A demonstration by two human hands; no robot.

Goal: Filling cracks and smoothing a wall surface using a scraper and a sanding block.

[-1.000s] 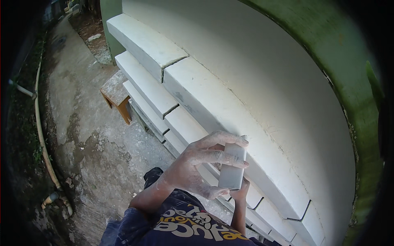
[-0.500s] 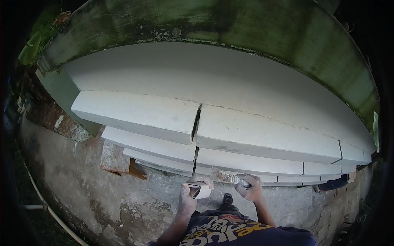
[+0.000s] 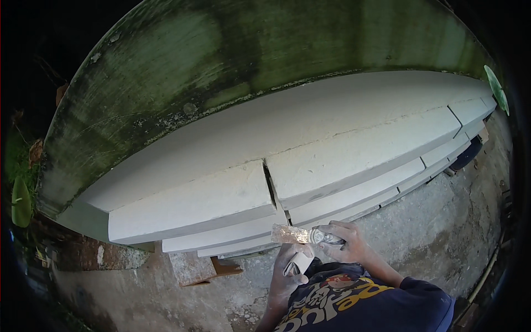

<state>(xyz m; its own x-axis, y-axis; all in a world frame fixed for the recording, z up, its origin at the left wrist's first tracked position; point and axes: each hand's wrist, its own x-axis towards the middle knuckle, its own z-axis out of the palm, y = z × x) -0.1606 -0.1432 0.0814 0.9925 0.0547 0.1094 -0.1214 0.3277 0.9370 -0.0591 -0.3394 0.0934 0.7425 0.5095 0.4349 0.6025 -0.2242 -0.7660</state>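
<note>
My right hand (image 3: 349,247) grips the handle of a putty knife (image 3: 291,234), its wide, worn metal blade pointing left. Just below that blade my left hand (image 3: 284,278) is closed on a folded piece of sandpaper (image 3: 299,264), pale outside and dark in the fold. Both hands are close together in front of my shirt. Whether the blade touches the left hand I cannot tell. Beyond them, white stepped ledges (image 3: 354,160) run across the wall, split by a dark vertical gap (image 3: 270,185) near the middle.
A mossy green slab (image 3: 287,44) overhangs the white wall. Below the ledges at left stands a weathered wooden piece (image 3: 193,269) on the stained concrete floor (image 3: 431,238). A dark rounded object (image 3: 467,155) sits under the far right end. Leaves (image 3: 21,202) grow at left.
The view has turned, so the ledges now slope up to the right. My hands have come closer together, and the knife blade is now over the left hand.
</note>
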